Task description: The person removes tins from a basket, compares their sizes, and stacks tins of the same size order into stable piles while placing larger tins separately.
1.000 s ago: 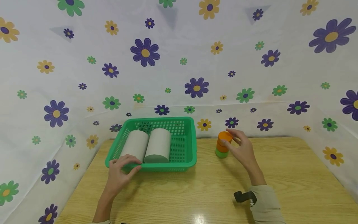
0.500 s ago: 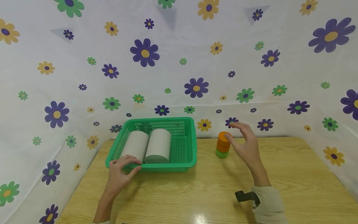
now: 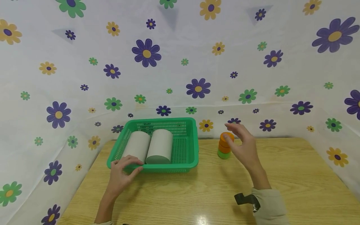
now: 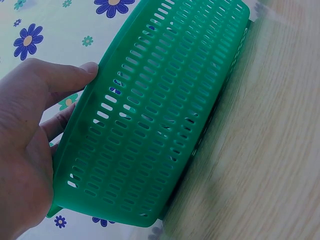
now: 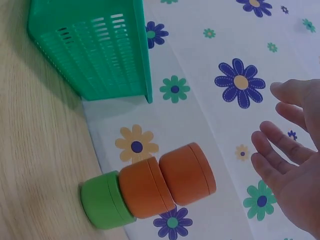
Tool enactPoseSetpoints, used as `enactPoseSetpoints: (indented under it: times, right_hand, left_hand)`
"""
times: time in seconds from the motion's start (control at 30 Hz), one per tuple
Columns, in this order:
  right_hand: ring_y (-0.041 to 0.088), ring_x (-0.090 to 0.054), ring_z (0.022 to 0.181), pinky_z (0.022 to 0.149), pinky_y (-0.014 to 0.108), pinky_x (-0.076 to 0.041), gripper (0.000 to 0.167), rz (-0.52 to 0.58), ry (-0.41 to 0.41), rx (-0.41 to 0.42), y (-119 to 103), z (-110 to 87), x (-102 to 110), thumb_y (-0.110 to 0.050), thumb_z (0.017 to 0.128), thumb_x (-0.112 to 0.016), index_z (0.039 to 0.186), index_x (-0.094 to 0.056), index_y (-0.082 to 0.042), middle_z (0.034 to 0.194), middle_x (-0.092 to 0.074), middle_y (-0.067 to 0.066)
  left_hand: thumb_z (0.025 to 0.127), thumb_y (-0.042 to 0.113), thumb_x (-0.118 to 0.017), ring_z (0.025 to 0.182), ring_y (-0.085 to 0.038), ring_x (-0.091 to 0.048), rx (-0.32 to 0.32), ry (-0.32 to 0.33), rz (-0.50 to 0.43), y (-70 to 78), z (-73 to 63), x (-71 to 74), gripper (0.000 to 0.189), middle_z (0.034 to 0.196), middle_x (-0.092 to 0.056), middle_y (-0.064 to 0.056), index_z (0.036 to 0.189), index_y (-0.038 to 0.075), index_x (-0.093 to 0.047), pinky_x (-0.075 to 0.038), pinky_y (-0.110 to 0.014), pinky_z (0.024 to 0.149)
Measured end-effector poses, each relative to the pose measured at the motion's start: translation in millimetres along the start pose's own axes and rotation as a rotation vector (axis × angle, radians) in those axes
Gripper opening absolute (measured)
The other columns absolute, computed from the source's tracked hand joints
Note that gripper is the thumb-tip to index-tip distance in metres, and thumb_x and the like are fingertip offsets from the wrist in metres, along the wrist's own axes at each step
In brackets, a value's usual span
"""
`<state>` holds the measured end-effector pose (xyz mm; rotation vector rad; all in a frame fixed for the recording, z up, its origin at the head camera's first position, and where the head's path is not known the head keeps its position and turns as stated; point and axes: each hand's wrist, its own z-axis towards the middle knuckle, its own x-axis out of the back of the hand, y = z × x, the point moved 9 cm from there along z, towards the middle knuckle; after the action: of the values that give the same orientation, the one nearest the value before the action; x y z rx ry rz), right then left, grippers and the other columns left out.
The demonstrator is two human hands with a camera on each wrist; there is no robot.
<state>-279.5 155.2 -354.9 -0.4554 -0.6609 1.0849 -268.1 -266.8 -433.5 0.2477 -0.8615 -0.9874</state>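
In the head view, a stack of small round lidded containers stands upright on the table: a green container [image 5: 106, 201] at the bottom and two orange containers [image 5: 187, 175] on top. My right hand [image 3: 244, 147] hovers beside the stack's top with fingers spread; the right wrist view shows a gap between the fingertips and the upper orange one. My left hand [image 3: 122, 173] holds the front rim of a green plastic basket [image 3: 168, 167] near its left corner. From the left wrist, the thumb [image 4: 75, 75] lies at the rim, with fingers behind it. Two white cylinders [image 3: 159, 145] lie side by side inside the basket.
The wooden table [image 3: 174, 200] ends at the back against a white flowered cloth [image 3: 180, 75], which hangs on the sides too. A black strap piece [image 3: 244, 199] sticks out from the right sleeve [image 3: 270, 204].
My right hand has let go of the top orange container and drawn back to the right, then drifted slightly back toward the stack. The left hand and basket stay put.
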Motion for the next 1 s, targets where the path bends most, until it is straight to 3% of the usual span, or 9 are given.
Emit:
enactPoseSetpoints:
  times: [0.17,0.37,0.6,0.77,1.0]
  right_hand:
    - [0.040,-0.061,0.108,0.100,0.028,-0.049,0.034,0.013,-0.053,-0.005,-19,-0.1,-12,0.014,0.088,-0.071,0.121,-0.064,0.011,0.119,-0.065,0.024]
    - [0.041,-0.064,0.111,0.095,0.050,-0.049,0.034,0.016,-0.090,-0.016,-9,-3.8,-28,0.010,0.089,-0.073,0.123,-0.064,0.009,0.121,-0.065,0.023]
    - [0.030,-0.066,0.108,0.096,0.045,-0.052,0.041,0.033,-0.122,0.020,10,-9.5,-46,0.003,0.088,-0.078,0.126,-0.066,-0.003,0.124,-0.068,0.008]
    - [0.026,-0.065,0.108,0.095,0.044,-0.053,0.043,0.069,-0.155,0.041,6,-12.4,-58,0.003,0.088,-0.079,0.128,-0.066,-0.003,0.125,-0.068,0.007]
    - [0.030,-0.064,0.110,0.096,0.045,-0.053,0.041,0.113,-0.205,-0.004,2,-17.4,-74,-0.001,0.090,-0.077,0.129,-0.067,-0.008,0.125,-0.066,0.005]
  left_hand:
    - [0.081,0.004,-0.085,0.097,-0.013,-0.062,0.004,-0.005,0.002,0.6,-0.1,-0.4,0.021,0.096,-0.072,0.008,0.093,0.019,-0.077,-0.017,-0.045,0.084]
    - [0.080,0.002,-0.086,0.098,-0.012,-0.062,0.002,-0.008,0.013,-0.6,-0.1,-0.7,0.023,0.096,-0.072,0.009,0.093,0.020,-0.077,-0.018,-0.044,0.084]
    - [0.080,0.003,-0.086,0.098,-0.012,-0.062,0.004,-0.012,0.016,-1.4,0.6,-0.6,0.021,0.096,-0.072,0.008,0.093,0.017,-0.077,-0.018,-0.042,0.084]
    - [0.081,0.005,-0.086,0.099,-0.011,-0.062,0.008,-0.015,0.016,-2.0,0.9,-0.7,0.021,0.097,-0.071,0.009,0.094,0.018,-0.077,-0.018,-0.042,0.084]
    - [0.081,0.004,-0.086,0.099,-0.012,-0.061,0.009,-0.013,0.011,-3.0,-0.3,-1.4,0.023,0.097,-0.071,0.009,0.094,0.021,-0.077,-0.018,-0.043,0.084]
